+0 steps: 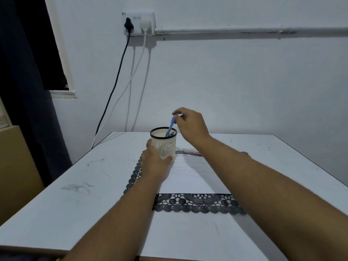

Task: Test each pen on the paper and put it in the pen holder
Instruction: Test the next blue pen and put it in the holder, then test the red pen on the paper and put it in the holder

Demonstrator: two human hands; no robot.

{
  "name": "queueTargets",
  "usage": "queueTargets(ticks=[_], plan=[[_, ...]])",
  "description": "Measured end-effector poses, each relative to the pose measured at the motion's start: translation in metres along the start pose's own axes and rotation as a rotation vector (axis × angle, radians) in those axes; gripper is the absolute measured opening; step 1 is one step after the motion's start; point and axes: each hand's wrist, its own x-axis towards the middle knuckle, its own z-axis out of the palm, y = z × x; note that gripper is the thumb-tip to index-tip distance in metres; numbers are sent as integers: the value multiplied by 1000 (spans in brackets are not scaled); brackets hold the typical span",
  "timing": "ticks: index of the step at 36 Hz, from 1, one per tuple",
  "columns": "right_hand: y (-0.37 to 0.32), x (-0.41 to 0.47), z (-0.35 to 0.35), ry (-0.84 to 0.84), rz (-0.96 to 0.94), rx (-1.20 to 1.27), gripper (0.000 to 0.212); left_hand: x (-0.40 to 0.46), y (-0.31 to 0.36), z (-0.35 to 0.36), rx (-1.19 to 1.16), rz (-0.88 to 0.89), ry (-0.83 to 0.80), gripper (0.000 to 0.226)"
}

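Your left hand (156,157) wraps the lower wall of the pen holder (163,143), a round, slightly tapered cup of pale slotted plastic with a dark rim, thumb curled across its front near the base. The holder stands upright on the white table (75,176), at the far left corner of the sheet of paper (188,176).

Your right hand (190,123) is above and just right of the holder's rim, thumb and fingertips pinching the top end of a slim blue pen (171,125). The pen slants down to the left, its lower end already inside the holder's mouth, where other dark pen tips show.

Just right of the holder, a reddish-brown pen (190,152) lies flat along the paper's far edge. The paper is smooth and faintly ruled, lying on a dark lace mat (197,203) whose scalloped, openwork border shows to the near side and left of the holder. The tabletop is matte, with grey scuffs left of the holder.
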Motion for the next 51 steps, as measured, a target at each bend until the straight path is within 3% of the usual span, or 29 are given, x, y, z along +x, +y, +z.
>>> queueTargets(ticks=[17, 25, 31, 34, 37, 40, 43, 47, 51], plan=[[23, 3, 26, -227, 67, -264, 33, 1, -1, -1, -16, 5, -10, 106], [24, -7, 16, -220, 85, -273, 43, 1, -2, -3, -18, -5, -15, 108], [45, -29, 2, -108, 127, -189, 42, -2, 4, -5, -11, 27, 50, 112], [61, -47, -6, -96, 149, -180, 35, -7, 15, -17, 5, 249, 276, 104], [79, -63, -17, -142, 191, -235, 28, -13, 30, -27, 34, 567, 421, 77], [92, -83, -23, -207, 198, -318, 22, -22, 39, -21, 74, 733, 309, 38], [98, -98, -25, -294, 174, -406, 26, -29, 38, -11, 230, 765, 28, 9], [93, -100, -30, -359, 89, -503, 30, -30, 25, 7, 396, 748, -279, 16], [92, -102, -35, -411, 62, -584, 33, -27, 16, 15, 505, 658, -498, 37]])
